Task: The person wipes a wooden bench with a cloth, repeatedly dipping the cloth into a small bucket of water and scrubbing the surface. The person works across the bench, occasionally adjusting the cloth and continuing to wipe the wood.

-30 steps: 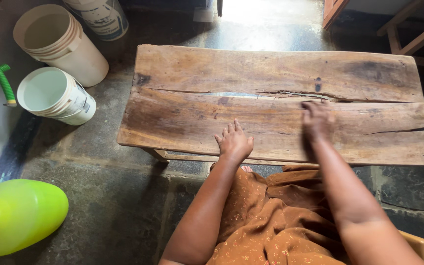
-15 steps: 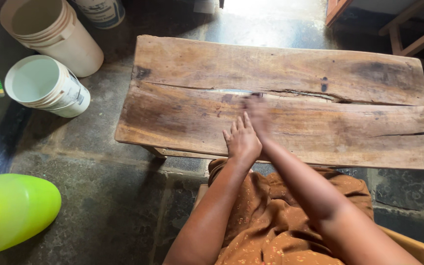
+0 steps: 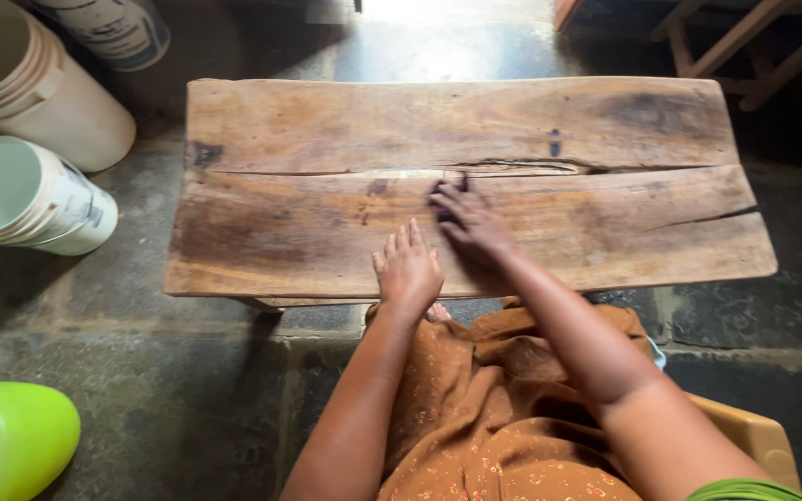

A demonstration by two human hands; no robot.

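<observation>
A low wooden bench (image 3: 327, 130) made of two worn planks stands on the stone floor before me, with a long crack between the planks. My left hand (image 3: 407, 268) lies flat on the near plank close to its front edge, fingers spread. My right hand (image 3: 469, 221) rests palm down just to its right, fingertips reaching the crack; something small and dark shows under the fingertips, but I cannot tell what it is. Brown patterned cloth (image 3: 494, 408) covers my lap below the bench.
Two white plastic buckets (image 3: 25, 195) stand on the floor at the left, with a third printed bucket (image 3: 113, 28) behind them. A bright green plastic jug (image 3: 6, 450) lies at the lower left. Wooden furniture legs (image 3: 744, 42) stand at the top right.
My right hand swept from the right part of the bench leftward to the middle beside my left hand. The left hand stayed flat on the near plank. The view shifted slightly right.
</observation>
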